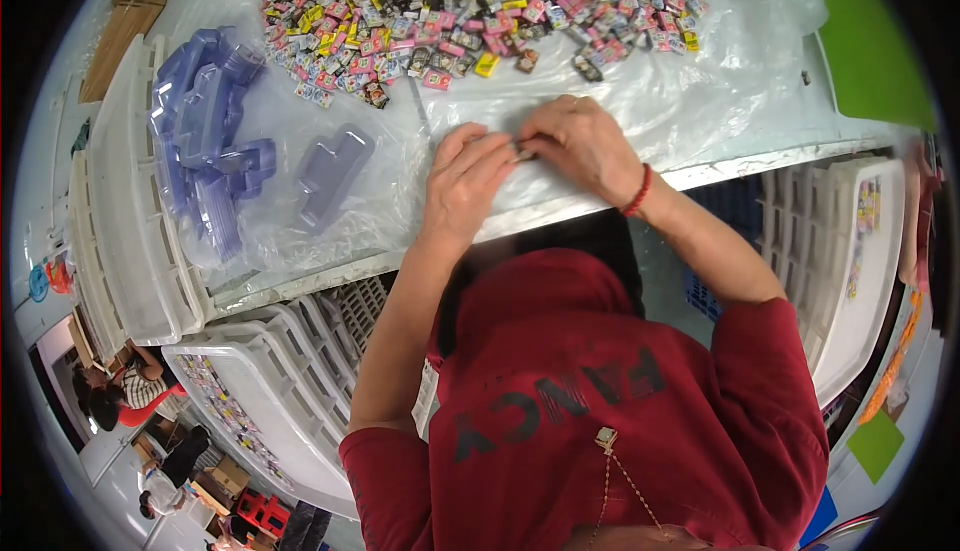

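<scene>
My left hand (462, 183) and my right hand (588, 147) meet at the near side of the table, over the clear plastic sheet (400, 196). Their fingertips are pinched together around a small piece, mostly hidden, whose kind I cannot make out. Beyond my hands spreads a big heap of tiny printed blocks (440, 26) in pink, yellow, black and white. Left of my left hand lies a single bluish clear plastic tray (336, 179). Farther left, more such trays (205, 116) are piled and nested together.
White slatted crates (130, 201) stand at the table's left end. More crates are stacked below the table, at left (270, 391) and at right (860, 251). A green sheet (870, 46) lies at the far right. Other people (130, 391) are at the lower left, away from the table.
</scene>
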Motion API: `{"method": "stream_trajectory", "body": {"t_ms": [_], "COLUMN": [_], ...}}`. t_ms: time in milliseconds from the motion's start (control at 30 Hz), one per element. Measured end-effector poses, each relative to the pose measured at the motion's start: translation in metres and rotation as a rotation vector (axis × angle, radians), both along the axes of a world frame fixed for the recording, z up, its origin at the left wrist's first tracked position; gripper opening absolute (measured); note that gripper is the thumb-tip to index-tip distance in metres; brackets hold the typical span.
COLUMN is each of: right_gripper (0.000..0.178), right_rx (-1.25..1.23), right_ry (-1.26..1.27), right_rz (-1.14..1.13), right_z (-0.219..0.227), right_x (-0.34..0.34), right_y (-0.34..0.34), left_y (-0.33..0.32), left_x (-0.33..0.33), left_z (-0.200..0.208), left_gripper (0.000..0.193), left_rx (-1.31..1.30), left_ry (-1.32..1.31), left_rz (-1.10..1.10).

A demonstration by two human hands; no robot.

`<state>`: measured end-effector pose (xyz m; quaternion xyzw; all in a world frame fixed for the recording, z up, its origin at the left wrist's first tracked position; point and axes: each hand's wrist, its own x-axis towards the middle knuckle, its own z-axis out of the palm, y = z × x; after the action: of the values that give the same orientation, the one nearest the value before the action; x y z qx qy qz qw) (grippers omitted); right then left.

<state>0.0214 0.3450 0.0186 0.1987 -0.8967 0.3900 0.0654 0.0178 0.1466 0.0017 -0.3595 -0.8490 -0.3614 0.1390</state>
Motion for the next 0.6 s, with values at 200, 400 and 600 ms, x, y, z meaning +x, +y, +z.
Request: {"method": "stream_trajectory", "body": {"t_ms": [200,400,600], "right_gripper": [0.014,0.024,0.033], "right_rx": [0.048,0.046,0.085], "right_ry": [0.094,0.257,0.288], "right_rz": [-0.067,-0.136,-0.202], "right_z": [-0.003,-0.003,0.0], "right_x": [0.015,0.029,0.033], "right_y": [-0.008,-0.006,-0.003], "left_y": [-0.009,-0.015,-0.025], "left_x": [0.002,0.014,0.01], "left_z": [0.006,0.015,0.007], "left_gripper": [0.023,0.062,0.079], "left_rx": [-0.021,-0.078,-0.146], "left_ry": [-0.095,-0.102,-0.207], "left_rz": [-0.065,0.064,0.055]}}
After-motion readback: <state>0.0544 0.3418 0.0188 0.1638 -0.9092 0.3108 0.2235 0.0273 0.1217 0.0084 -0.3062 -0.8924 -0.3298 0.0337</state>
